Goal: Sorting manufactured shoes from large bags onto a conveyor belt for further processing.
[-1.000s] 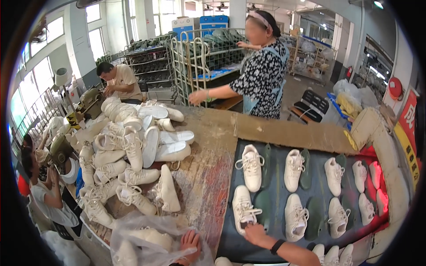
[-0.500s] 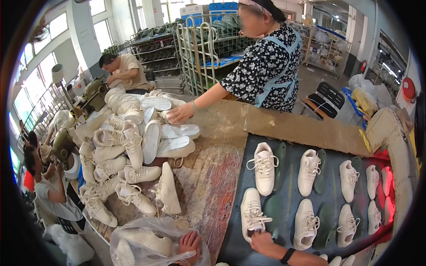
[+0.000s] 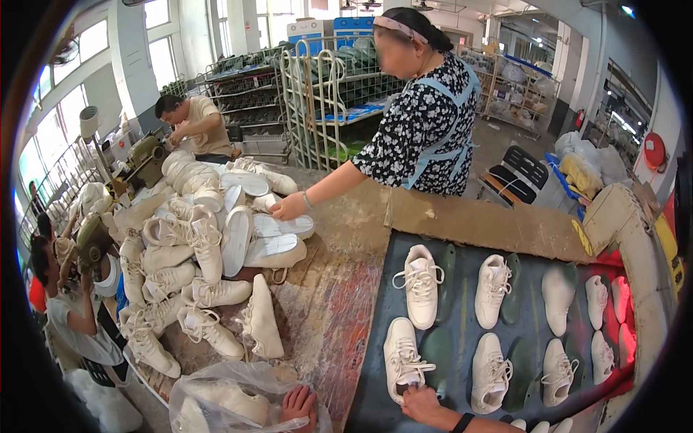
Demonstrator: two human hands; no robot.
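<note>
With my right hand [image 3: 423, 405] I pinch the heel opening of a cream lace-up sneaker [image 3: 404, 357], which stands on the dark conveyor belt [image 3: 455, 361] with its toe pointing away. A black band circles my right wrist. My left hand [image 3: 297, 405] lies with its fingers stretched out against a clear plastic bag [image 3: 216, 375] at the near edge of the worktable. Inside the bag are cream shoes. Just beyond the held sneaker, another laced sneaker [image 3: 421, 292] stands on the belt beside a dark green sole-shaped piece [image 3: 449, 281].
A heap of cream sneakers [image 3: 206, 249] covers the left of the worn table [image 3: 339, 281]. Across it, a co-worker's hand [image 3: 290, 207] touches the heap. Cardboard [image 3: 491, 224] edges the belt's far side. More shoes run right toward a red-lit opening [image 3: 624, 317].
The whole view has shifted slightly. The co-worker's head has turned down toward the heap, and their fingers are drawn closer together. My right hand stays at the sneaker's heel.
</note>
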